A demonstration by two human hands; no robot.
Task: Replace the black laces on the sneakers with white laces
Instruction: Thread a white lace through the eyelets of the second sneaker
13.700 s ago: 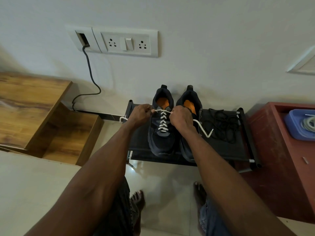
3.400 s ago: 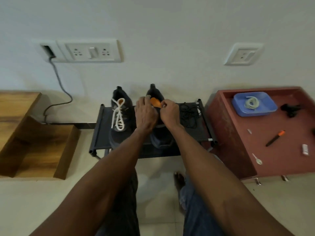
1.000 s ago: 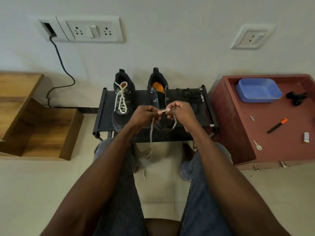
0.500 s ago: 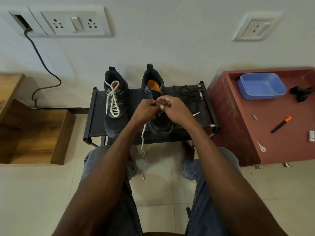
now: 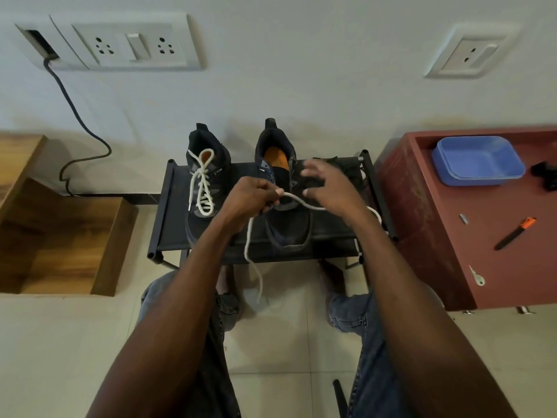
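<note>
**A:** Where's the loose white lace [image 5: 297,201] at?

**B:** It's strung between both hands above the unlaced right sneaker [image 5: 284,191]. It's pinched in the curled fingers of the left hand [image 5: 251,199], and one end is left dangling down past the front edge of the black shoe rack [image 5: 168,218] toward the floor.

**A:** And the right hand [image 5: 327,188]?

**B:** The fingers are spread out and relaxed over the sneaker's tongue. The lace is passed under the palm and comes out looped by the wrist, but a real grip can't be made out there, too hidden.

**A:** Other shoe?

**B:** The left sneaker [image 5: 205,188] is already laced in white and is parked just beside it on the rack. A heap of black laces [image 5: 352,173] is partly hidden behind the right hand. A blue tray [image 5: 477,161] is seen on the red cabinet [image 5: 437,236] at the right, with an orange-tipped pen [image 5: 514,233] nearby.
</note>
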